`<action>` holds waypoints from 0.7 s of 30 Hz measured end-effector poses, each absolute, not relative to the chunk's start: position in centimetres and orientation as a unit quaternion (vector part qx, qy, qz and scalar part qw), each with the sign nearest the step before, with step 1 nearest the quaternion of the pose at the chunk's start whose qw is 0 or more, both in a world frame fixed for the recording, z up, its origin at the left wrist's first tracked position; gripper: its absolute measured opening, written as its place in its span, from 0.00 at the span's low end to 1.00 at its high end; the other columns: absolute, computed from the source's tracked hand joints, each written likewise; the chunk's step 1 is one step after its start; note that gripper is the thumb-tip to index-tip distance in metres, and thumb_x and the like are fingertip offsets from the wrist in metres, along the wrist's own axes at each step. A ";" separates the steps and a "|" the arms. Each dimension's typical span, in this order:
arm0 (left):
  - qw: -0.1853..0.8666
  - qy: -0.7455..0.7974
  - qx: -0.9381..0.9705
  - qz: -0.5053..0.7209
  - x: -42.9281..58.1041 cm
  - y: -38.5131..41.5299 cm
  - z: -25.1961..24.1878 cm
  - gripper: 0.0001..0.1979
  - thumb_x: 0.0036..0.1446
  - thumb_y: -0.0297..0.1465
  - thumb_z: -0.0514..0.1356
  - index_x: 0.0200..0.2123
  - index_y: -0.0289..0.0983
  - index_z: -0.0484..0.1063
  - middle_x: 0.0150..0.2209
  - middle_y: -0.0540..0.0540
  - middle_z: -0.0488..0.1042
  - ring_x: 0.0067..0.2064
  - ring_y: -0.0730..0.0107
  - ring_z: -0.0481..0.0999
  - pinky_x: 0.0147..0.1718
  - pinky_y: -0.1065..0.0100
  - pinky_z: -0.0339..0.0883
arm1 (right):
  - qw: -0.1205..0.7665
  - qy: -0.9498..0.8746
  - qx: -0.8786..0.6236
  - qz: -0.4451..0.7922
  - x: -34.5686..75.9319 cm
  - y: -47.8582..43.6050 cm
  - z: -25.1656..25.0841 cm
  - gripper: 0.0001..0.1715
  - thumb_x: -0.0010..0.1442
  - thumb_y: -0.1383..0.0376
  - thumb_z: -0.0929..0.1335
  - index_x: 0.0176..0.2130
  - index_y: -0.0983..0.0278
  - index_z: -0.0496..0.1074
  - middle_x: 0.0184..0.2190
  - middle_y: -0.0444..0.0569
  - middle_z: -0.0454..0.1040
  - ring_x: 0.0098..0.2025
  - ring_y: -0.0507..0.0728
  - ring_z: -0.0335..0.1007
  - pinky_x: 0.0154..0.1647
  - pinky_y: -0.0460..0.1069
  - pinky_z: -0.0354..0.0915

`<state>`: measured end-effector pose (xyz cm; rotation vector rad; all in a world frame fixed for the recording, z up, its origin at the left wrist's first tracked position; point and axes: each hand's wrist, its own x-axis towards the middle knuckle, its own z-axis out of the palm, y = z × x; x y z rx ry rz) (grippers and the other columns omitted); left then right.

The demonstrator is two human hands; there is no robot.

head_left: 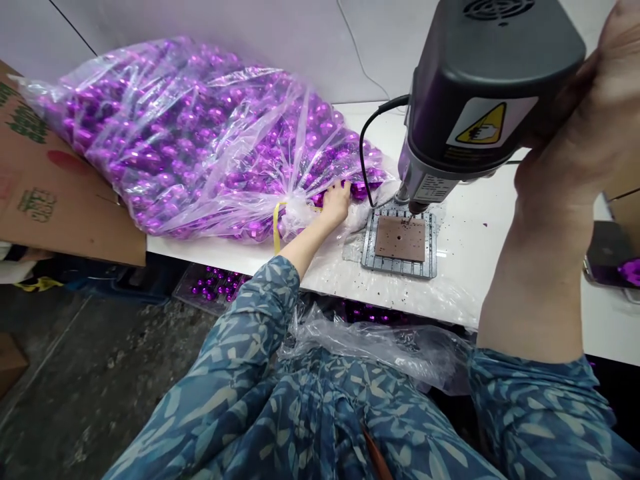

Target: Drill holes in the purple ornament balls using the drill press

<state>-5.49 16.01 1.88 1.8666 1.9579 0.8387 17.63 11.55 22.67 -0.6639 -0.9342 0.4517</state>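
Purple faceted balls (359, 191): heaped in the clear plastic bag, a few of them right beside the left hand
Clear plastic bag (210, 140): on the left part of the white table (470, 267), its neck gathered on the near side, with a yellow strip (277, 228) by the gather
Left hand (337, 200): next to that gather, fingers curled against the balls; whether they close on one, I cannot tell
Right hand (614, 73): raised at the side of the drill press, well apart from the left, partly out of view; its fingers are hidden, so its grip cannot be told
Drill press (495, 73): dark head with a yellow warning label (483, 125), standing over the slotted metal base (369, 247)
Brown board (413, 247): flat on that base, with one dark hole near its middle and dark specks scattered about
Cardboard box (75, 193): left of the bag
Shallow tray (185, 290): below the table edge, holding more purple balls
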 end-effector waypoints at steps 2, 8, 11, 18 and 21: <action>0.198 0.650 0.643 0.353 -6.1 15.5 1.8 0.20 0.50 0.18 0.69 0.47 0.36 0.77 0.57 0.32 0.75 0.59 0.38 0.78 0.62 0.37 0.68 | 0.819 -0.441 -0.300 0.213 17.6 11.7 22.7 0.32 0.69 0.73 0.62 0.19 0.60 0.43 0.14 0.39 0.38 0.14 0.46 0.36 0.17 0.51 0.33; 0.545 0.482 0.520 0.449 -7.8 9.8 3.2 0.22 0.64 0.48 0.66 0.54 0.41 0.75 0.47 0.39 0.83 0.47 0.55 0.85 0.51 0.48 0.80 | 0.806 -0.426 -0.355 0.206 17.6 11.2 22.7 0.33 0.69 0.70 0.64 0.18 0.62 0.45 0.15 0.40 0.43 0.14 0.44 0.45 0.18 0.47 0.39; 0.646 0.416 0.468 0.436 -7.2 7.4 3.3 0.27 0.60 0.53 0.68 0.51 0.40 0.75 0.49 0.38 0.84 0.51 0.55 0.85 0.54 0.47 0.79 | 0.812 -0.400 -0.368 0.212 17.6 11.3 22.6 0.31 0.70 0.69 0.64 0.19 0.62 0.49 0.17 0.40 0.46 0.15 0.44 0.49 0.20 0.47 0.42; 0.635 0.408 0.445 0.481 -3.2 6.5 0.9 0.30 0.50 0.46 0.77 0.51 0.39 0.75 0.54 0.40 0.83 0.55 0.60 0.83 0.59 0.53 0.76 | 0.806 -0.466 -0.310 0.193 17.8 12.0 22.7 0.28 0.73 0.72 0.56 0.21 0.59 0.47 0.15 0.39 0.41 0.15 0.46 0.42 0.18 0.48 0.38; 0.554 0.422 0.514 0.501 -1.7 7.0 -0.2 0.32 0.50 0.47 0.77 0.52 0.39 0.73 0.54 0.39 0.83 0.56 0.59 0.82 0.61 0.54 0.74 | 0.796 -0.463 -0.339 0.193 17.5 11.3 23.0 0.28 0.73 0.73 0.56 0.22 0.60 0.45 0.16 0.39 0.40 0.15 0.44 0.42 0.18 0.47 0.40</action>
